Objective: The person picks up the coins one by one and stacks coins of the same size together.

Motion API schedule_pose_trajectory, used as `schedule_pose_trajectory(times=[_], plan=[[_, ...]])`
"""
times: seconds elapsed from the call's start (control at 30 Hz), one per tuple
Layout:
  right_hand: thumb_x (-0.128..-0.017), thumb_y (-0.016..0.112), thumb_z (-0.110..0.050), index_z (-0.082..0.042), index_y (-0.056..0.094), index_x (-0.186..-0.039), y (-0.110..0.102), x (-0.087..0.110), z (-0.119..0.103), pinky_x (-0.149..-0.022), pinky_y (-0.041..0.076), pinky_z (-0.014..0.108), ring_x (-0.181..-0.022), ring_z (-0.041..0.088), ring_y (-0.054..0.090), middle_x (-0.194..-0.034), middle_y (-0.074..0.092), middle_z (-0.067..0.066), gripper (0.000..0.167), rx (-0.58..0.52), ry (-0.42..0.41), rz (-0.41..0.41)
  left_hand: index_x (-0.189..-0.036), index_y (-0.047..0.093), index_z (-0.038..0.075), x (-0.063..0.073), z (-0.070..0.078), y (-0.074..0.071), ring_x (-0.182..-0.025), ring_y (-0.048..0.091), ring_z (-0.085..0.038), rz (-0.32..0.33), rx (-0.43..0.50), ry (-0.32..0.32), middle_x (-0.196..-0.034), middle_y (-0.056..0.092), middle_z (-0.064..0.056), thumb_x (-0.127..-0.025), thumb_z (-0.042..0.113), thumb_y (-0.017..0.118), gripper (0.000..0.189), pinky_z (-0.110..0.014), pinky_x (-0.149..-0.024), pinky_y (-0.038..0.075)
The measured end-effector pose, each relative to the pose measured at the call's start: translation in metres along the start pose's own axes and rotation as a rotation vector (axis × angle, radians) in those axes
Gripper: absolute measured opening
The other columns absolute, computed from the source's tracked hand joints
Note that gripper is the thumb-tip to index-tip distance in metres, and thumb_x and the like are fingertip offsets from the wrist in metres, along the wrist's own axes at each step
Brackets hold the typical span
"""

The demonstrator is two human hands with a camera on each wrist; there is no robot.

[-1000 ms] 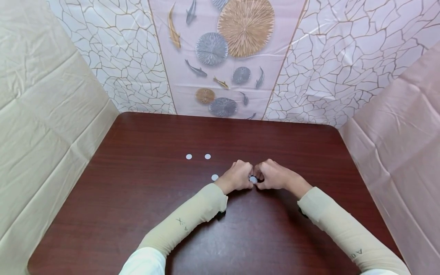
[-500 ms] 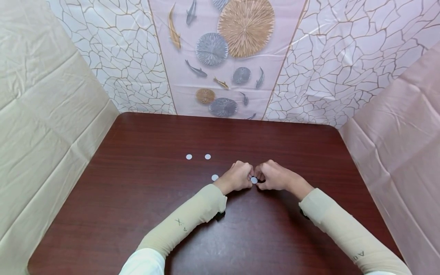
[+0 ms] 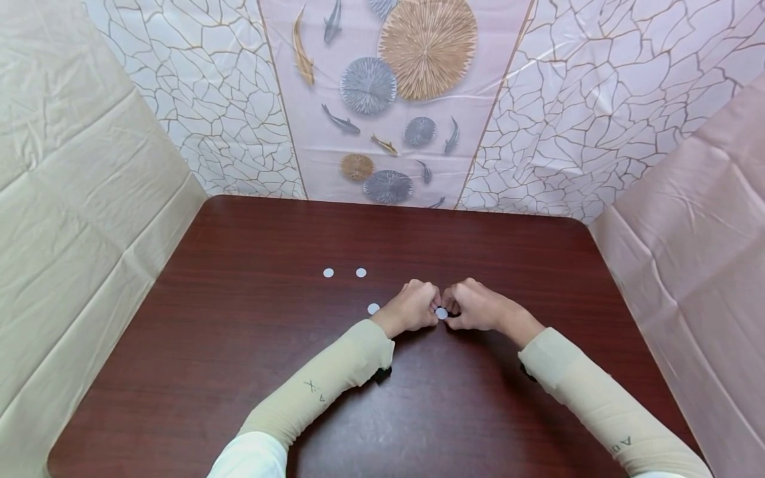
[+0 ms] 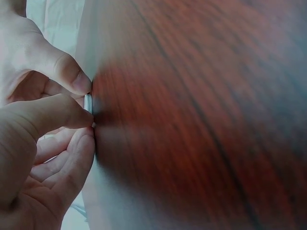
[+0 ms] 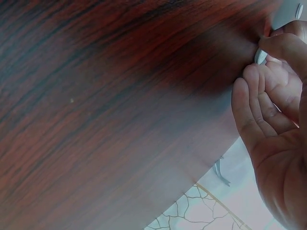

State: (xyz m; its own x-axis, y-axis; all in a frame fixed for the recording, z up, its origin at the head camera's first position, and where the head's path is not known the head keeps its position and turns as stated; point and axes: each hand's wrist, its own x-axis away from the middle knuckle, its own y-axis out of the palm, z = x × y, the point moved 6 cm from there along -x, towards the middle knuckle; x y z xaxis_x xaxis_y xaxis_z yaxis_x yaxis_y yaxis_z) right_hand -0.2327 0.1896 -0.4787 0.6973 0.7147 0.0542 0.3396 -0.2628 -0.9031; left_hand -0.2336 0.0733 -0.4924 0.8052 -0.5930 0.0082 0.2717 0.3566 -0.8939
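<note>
A small white disc (image 3: 441, 313) lies flat on the dark wood table between my two hands. Seen edge-on in the left wrist view, the disc (image 4: 88, 103) is thin, with a line along its side. My left hand (image 3: 414, 305) grips its left edge, thumb on the near side and curled fingers beyond. From the opposite edge my right hand (image 3: 478, 305) holds it too, with its thumb (image 5: 288, 48) close to the rim in the right wrist view. Parts of the rim are hidden behind the fingertips.
Another white disc (image 3: 373, 309) lies just left of my left wrist. Farther back are two more, a left disc (image 3: 329, 273) and a right disc (image 3: 361, 272). The brown table (image 3: 239, 345) ends at a patterned cloth backdrop (image 3: 382, 153), with plain cloth at both sides.
Both hands and the disc between them have shifted very slightly to the right since a second ago. The other discs stay where they were.
</note>
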Motion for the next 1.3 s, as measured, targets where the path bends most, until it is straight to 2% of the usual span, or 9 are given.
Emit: schedule_pose_trajectory(times=[0.33,0.63,0.83,1.07,1.3], plan=[[-0.078,0.084,-0.008,-0.01,0.075,-0.086,0.0,0.0,0.001,-0.066,0.056,0.021,-0.072,0.008,0.069,-0.078,0.073,-0.002,0.012,-0.01,0.003,0.019,-0.097,0.077,0.013,0.0,0.0,0.0,-0.077,0.062,-0.002,0.013,0.012,0.016,-0.079,0.068,0.012,-0.083,0.01,0.08,0.014,-0.021,-0.079,0.052],[-0.078,0.083,-0.007,-0.011,0.076,-0.086,0.0,0.0,0.002,-0.067,0.057,0.021,-0.073,0.009,0.069,-0.078,0.073,-0.002,0.012,-0.033,0.016,0.024,-0.097,0.077,0.013,0.0,0.001,-0.001,-0.079,0.066,-0.002,0.008,0.023,0.008,-0.085,0.076,0.008,-0.082,0.011,0.084,0.017,-0.018,-0.077,0.053],[-0.079,0.083,-0.007,-0.01,0.076,-0.088,0.002,0.0,0.003,-0.067,0.057,0.02,-0.073,0.006,0.068,-0.079,0.074,-0.002,0.012,-0.027,0.012,0.013,-0.099,0.077,0.011,0.0,-0.001,-0.003,-0.079,0.065,-0.001,-0.014,0.078,-0.002,-0.088,0.077,0.006,-0.083,0.011,0.084,0.018,-0.017,-0.076,0.052],[-0.081,0.083,-0.011,-0.009,0.076,-0.09,0.003,0.001,0.002,-0.069,0.057,0.021,-0.075,0.005,0.068,-0.081,0.074,-0.003,0.012,-0.034,0.048,0.004,-0.103,0.077,0.005,0.008,-0.011,-0.026,-0.084,0.071,-0.007,-0.007,0.139,-0.026,-0.096,0.08,-0.001,-0.084,0.01,0.082,0.02,-0.019,-0.079,0.055],[-0.081,0.084,-0.011,-0.008,0.074,-0.089,0.003,0.002,0.004,-0.068,0.057,0.021,-0.074,0.005,0.067,-0.08,0.073,-0.003,0.013,-0.023,0.051,0.017,-0.111,0.074,0.0,0.022,-0.035,-0.057,-0.091,0.072,-0.012,0.016,0.164,-0.032,-0.102,0.078,-0.006,-0.088,0.009,0.078,0.026,-0.026,-0.086,0.058]])
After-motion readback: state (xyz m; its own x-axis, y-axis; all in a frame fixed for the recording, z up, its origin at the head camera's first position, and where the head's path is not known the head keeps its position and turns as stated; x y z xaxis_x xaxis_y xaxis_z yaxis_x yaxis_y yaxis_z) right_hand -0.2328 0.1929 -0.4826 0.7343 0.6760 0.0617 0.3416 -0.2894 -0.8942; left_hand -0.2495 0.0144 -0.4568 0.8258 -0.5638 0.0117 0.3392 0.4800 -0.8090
